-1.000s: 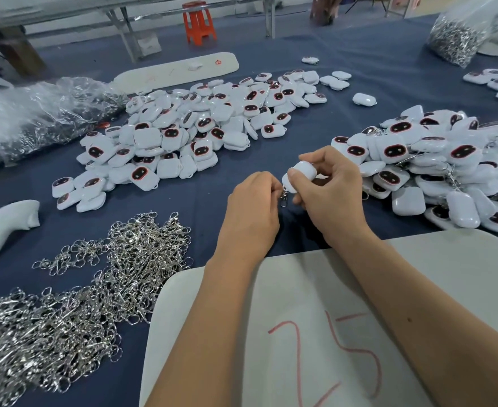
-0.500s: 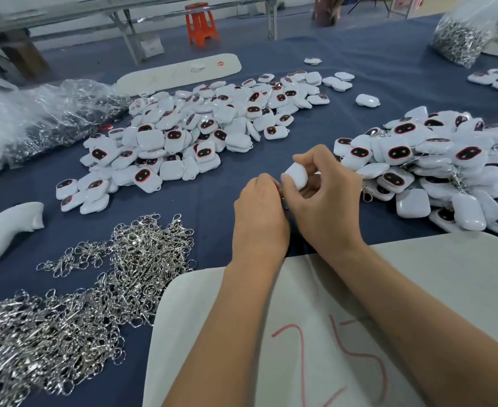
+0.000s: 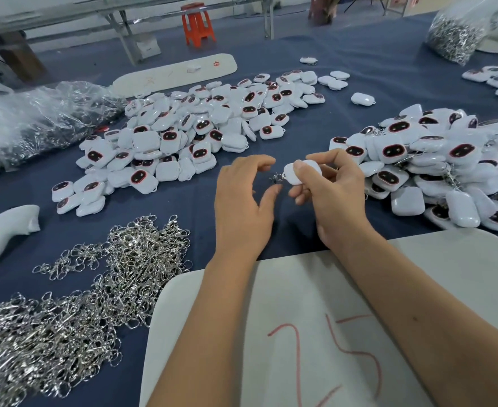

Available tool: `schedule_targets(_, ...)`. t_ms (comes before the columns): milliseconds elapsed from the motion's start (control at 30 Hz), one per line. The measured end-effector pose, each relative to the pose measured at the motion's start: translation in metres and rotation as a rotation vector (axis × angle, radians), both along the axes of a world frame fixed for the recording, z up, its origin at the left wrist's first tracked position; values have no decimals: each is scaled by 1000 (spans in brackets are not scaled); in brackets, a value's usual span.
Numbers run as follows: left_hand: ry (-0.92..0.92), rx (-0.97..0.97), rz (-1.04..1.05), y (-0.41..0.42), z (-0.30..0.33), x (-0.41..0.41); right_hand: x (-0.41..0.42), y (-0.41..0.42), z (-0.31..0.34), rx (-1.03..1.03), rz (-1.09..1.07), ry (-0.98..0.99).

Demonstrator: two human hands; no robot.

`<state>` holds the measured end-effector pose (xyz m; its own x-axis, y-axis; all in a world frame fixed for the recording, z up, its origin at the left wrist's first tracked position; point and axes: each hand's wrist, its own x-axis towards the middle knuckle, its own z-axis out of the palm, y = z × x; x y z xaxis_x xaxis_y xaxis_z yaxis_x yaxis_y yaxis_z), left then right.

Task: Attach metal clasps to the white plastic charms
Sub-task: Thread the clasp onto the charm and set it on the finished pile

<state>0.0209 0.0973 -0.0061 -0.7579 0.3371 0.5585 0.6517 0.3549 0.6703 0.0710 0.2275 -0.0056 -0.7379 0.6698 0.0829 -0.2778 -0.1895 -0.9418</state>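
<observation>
While my right hand [image 3: 334, 186] pinches a charm [image 3: 302, 171] with its clasp [image 3: 277, 178] dangling, my left hand [image 3: 243, 195] hovers loosely spread; I should check the clasp has closed.

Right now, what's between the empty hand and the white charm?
In the head view, a small metal clasp hangs off the white plastic charm, between the left hand and it.

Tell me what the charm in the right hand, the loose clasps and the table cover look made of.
Charm: looks like glossy white moulded plastic, with smooth rounded edges and soft highlights. Clasps: bright silvery metal, probably plated, with sharp glints across the heap. Table cover: a matte dark blue cloth, apparently fabric, without shine.
</observation>
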Motion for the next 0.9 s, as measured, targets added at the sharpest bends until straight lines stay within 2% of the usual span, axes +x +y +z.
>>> schedule_targets(200,-35,76,-26,0,1,-1,-1,2,-2,-21,44,-19)
schedule_targets(400,-41,22,-27,-2,-1,-1,0,0,-2,37,31,-21)
schedule_targets(600,-50,-61,21,-6,0,0,4,-9,-2,421,-82,1)
schedule_targets(767,-23,-125,32,-6,6,2,8,-11,0,570,-128,35)
schedule_targets(900,46,-260,55,-5,7,2,7,-17,-1,978,-260,52)
